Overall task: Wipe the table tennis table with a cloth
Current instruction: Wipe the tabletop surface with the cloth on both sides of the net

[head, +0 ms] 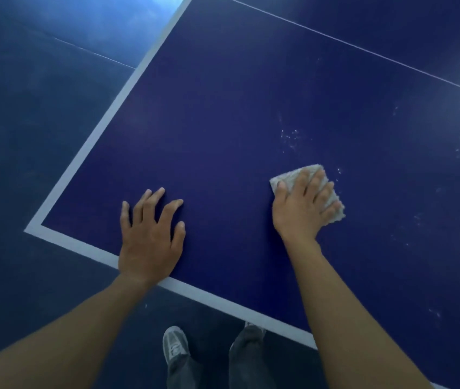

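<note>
The dark blue table tennis table (223, 122) fills the view, with white border lines meeting at its near-left corner. A folded light grey cloth (290, 175) lies flat on the table to the right of centre. My right hand (304, 203) presses down on the cloth with fingers spread over it, hiding most of it. My left hand (151, 231) rests flat on the bare table near the front edge, fingers apart, holding nothing. White specks (290, 137) dot the surface just beyond the cloth and further right.
A thin white centre line (363, 47) crosses the far part of the table. The blue floor (26, 122) lies to the left and below the table edge. My grey shoes (175, 345) and dark trousers stand close to the front edge.
</note>
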